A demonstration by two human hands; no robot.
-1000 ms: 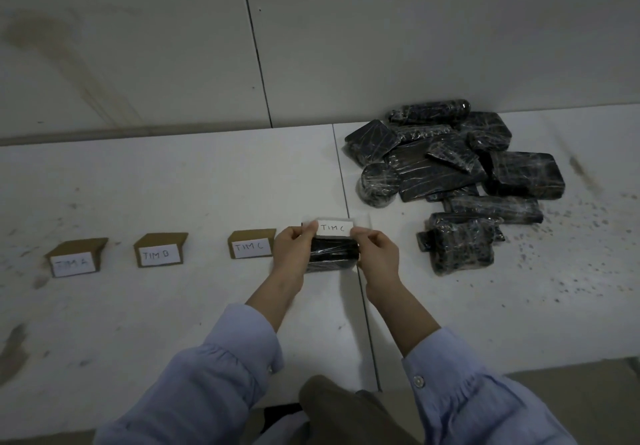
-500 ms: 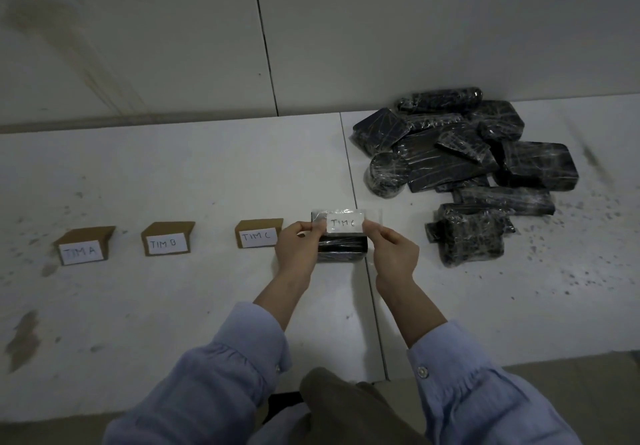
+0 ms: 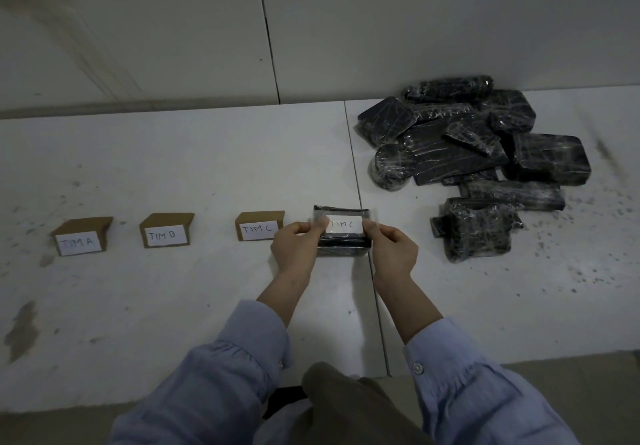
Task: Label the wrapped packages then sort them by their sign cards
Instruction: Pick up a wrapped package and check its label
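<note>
A small black wrapped package [image 3: 343, 247] rests on the white surface just right of the TIM C sign card [image 3: 259, 227]. A white label reading TIM C [image 3: 344, 225], under clear tape, lies against its top. My left hand [image 3: 297, 250] pinches the label's left end and my right hand [image 3: 393, 250] pinches its right end. The TIM A card [image 3: 82, 236] and TIM B card [image 3: 167, 231] stand further left in a row.
A pile of several black wrapped packages [image 3: 467, 146] lies at the back right against the wall, with one bundle [image 3: 479, 231] nearest my right hand. Dark specks dot the surface at right. My knee [image 3: 346, 406] shows at the bottom.
The label has come down from above the package onto its top, both hands still pinching its ends. The camera view shifted slightly.
</note>
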